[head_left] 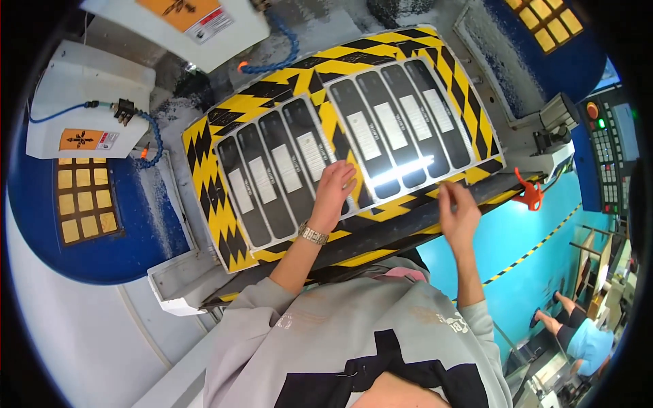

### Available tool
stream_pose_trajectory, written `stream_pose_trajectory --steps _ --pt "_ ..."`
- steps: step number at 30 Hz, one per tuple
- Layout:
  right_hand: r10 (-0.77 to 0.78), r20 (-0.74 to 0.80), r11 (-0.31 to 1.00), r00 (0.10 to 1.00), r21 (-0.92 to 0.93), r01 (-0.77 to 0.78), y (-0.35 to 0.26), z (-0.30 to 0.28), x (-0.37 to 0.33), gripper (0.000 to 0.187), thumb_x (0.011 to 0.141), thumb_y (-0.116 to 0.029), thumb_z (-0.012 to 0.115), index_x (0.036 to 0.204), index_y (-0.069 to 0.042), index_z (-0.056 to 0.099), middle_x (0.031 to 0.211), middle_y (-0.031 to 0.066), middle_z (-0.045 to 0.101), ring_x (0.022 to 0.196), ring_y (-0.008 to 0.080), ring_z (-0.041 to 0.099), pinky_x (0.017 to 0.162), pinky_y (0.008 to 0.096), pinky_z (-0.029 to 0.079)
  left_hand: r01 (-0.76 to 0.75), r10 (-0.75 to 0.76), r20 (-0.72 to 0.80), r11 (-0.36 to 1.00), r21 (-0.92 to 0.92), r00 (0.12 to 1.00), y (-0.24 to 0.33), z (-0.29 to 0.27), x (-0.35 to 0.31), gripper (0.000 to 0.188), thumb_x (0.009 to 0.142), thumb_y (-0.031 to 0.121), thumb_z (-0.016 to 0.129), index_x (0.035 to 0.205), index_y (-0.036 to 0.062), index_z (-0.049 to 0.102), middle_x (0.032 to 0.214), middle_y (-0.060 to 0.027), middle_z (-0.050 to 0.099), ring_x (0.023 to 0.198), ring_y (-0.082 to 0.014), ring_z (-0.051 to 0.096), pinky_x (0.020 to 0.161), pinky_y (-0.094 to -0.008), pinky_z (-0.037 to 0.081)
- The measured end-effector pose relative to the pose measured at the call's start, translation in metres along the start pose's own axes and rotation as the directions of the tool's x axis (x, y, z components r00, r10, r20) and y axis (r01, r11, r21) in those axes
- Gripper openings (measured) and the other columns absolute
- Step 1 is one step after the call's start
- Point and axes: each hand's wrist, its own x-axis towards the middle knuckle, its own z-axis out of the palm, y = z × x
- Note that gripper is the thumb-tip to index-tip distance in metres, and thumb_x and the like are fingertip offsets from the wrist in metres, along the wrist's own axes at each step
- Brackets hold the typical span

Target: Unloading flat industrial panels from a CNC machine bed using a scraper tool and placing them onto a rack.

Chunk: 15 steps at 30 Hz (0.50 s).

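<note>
Across the centre of the frame, the flat, yellow-and-black striped surface (216, 221) carries a pale-edged rectangular left panel (281, 173) and a matching right panel (401, 128), each bearing four long, dark, rounded strips (275, 129). I judge the panels light, stiff and slick, best held by their edges. My left grip (335, 187), loosely curled, seemingly empty, is over the left panel's right edge; my right grip (459, 211) has fingertips bunched near the right panel's lower edge, contents unclear.

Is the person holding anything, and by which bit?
I see nothing held. The left grip is by the dark strips, not visibly grasping one. The right grip is near the striped tape; whether it pinches something tiny can't be told.
</note>
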Motion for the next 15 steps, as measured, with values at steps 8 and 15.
stream_pose_trajectory --steps 8,15 --pt "0.008 0.639 0.737 0.769 0.516 -0.437 0.035 -0.105 0.007 0.031 0.093 -0.009 0.068 0.122 0.000 0.063 0.104 0.0110 0.070 0.096 0.0228 0.068 0.087 0.0317 0.053 0.014 -0.002 -0.317 0.999 0.035 0.948 -0.018 0.060 0.028 0.073 0.102 0.046 0.056 0.154 0.0021 0.027 0.135 -0.0269 0.058 0.128 -0.0307 0.057 0.112 -0.0397 0.043" --pt "-0.059 0.584 0.109 0.810 0.810 -0.576 0.182 -0.265 0.008 0.029 0.104 -0.022 0.054 0.122 -0.001 0.063 0.103 0.0089 0.069 0.096 0.0186 0.063 0.089 0.0305 0.050 -0.036 0.083 -0.416 0.992 0.120 0.906 -0.021 0.029 0.018 0.065 0.104 0.039 0.050 0.147 -0.0029 0.026 0.142 -0.0306 0.051 0.133 -0.0348 0.053 0.116 -0.0410 0.041"
